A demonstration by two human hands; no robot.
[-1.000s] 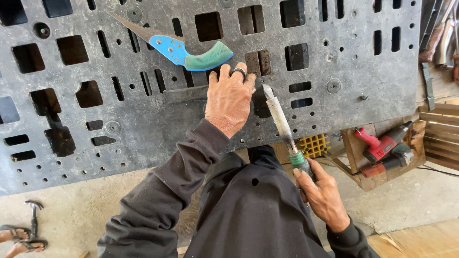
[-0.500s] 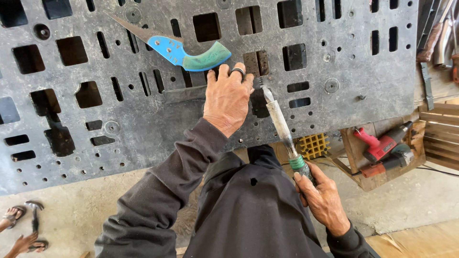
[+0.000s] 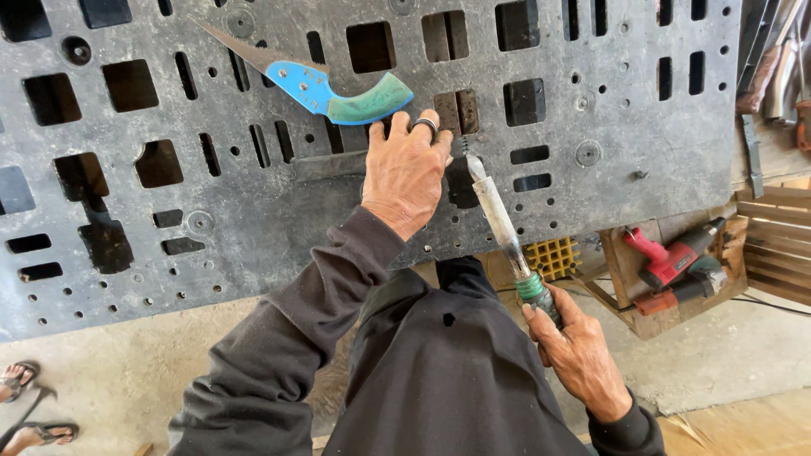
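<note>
My left hand point(image 3: 407, 171) rests flat on a large grey plastic pallet point(image 3: 253, 211), fingers spread, a ring on one finger. It presses near a rectangular hole at the pallet's middle. My right hand point(image 3: 577, 352) grips the green handle of a long metal soldering-type iron point(image 3: 498, 219). The iron's tip touches the pallet just right of my left fingers. A small saw with a blue and green handle point(image 3: 325, 84) lies on the pallet above my left hand.
A red and black power tool point(image 3: 676, 262) lies in a wooden box at the right, next to a yellow grid piece point(image 3: 557, 256). Wooden slats point(image 3: 773, 245) stand far right. Another person's sandalled feet point(image 3: 25, 405) show at the bottom left on the concrete floor.
The iron's tip has shifted slightly up and left, closer to my left fingers. My left hand stays pressed on the pallet. The feet at bottom left have moved.
</note>
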